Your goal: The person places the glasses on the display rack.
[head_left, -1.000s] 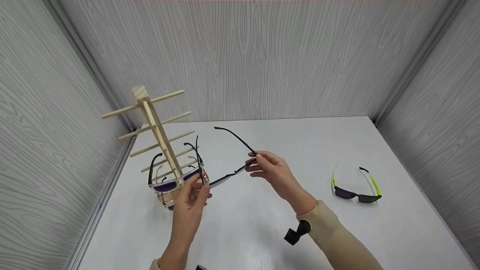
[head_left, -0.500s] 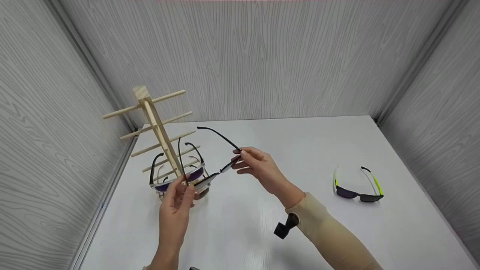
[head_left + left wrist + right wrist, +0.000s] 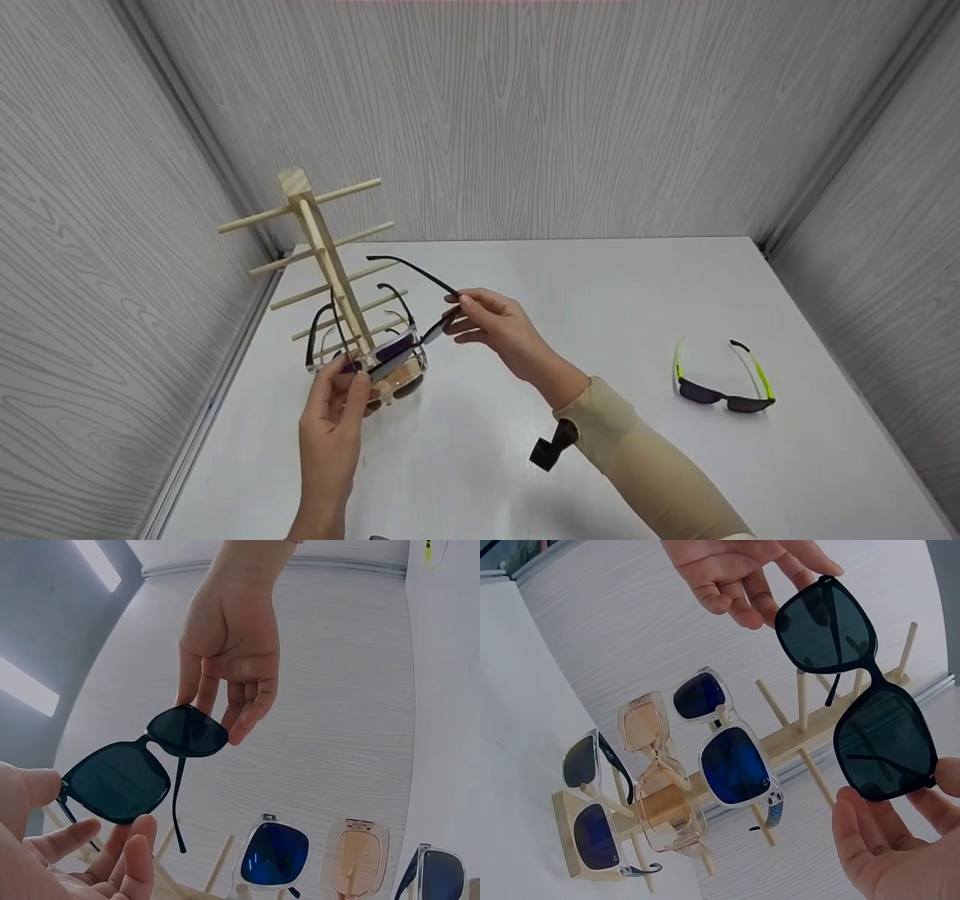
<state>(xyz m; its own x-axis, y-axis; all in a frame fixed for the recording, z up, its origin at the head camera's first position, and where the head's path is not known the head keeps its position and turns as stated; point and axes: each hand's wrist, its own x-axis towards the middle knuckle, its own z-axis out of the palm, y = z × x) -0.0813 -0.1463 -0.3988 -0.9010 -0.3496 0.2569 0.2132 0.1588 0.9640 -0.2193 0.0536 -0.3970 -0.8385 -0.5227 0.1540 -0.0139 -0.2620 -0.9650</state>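
Observation:
Black-framed sunglasses (image 3: 120,784) with dark lenses hang in the air between both hands, temples unfolded and pointing away from me. My left hand (image 3: 334,416) pinches one end near the hinge between thumb and fingers. At the other end, my right hand (image 3: 499,326) pinches the hinge corner. In the head view they overlap the lower part of a wooden display stand (image 3: 319,240). Low on that stand sit clear-framed sunglasses with blue lenses (image 3: 735,765), a peach-tinted pair (image 3: 660,757) and another clear-framed pair (image 3: 592,832).
Pairs of wooden pegs (image 3: 352,191) stick out from both sides of the leaning post. Sunglasses with yellow-green temples (image 3: 726,396) lie unfolded on the right of the white table (image 3: 600,300). Grey wood-grain panels (image 3: 525,120) enclose the back and sides.
Both hands have moved left with the black sunglasses, which now overlap the stand and its lower sunglasses in the head view. The yellow-green pair stays in place on the table.

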